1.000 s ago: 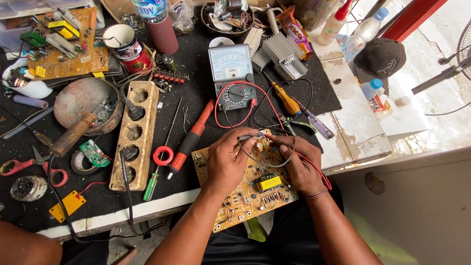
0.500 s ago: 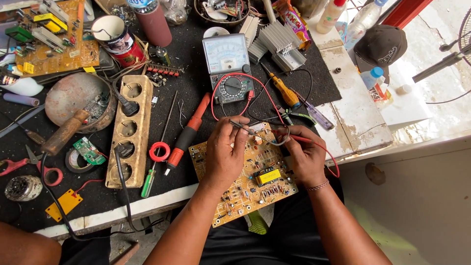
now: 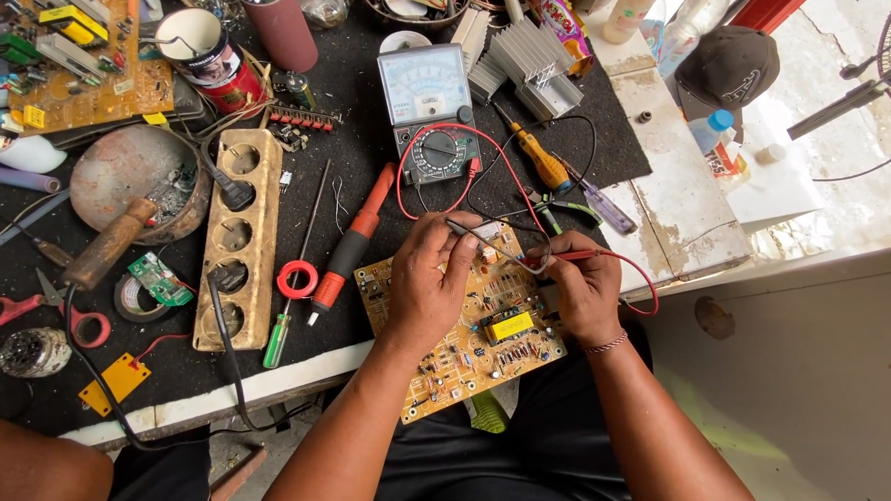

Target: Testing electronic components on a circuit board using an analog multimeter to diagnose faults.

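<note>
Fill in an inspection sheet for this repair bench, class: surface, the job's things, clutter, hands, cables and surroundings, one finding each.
Surface: black mat on a worn white bench.
Job's things: circuit board at the bench edge, over the person's lap; black probe and red probe meet above it; analogue meter behind.
Clutter: soldering iron, power strip, screwdrivers, scissors, tape roll, tin can, heatsink, second board.
Hands: left hand holds the black probe, resting on the board; right hand holds the red probe.
Cables: red lead and black lead loop from meter to probes; two plugs in the strip.
Surroundings: cap and bottles on the right; another person's arm at bottom left.
</note>
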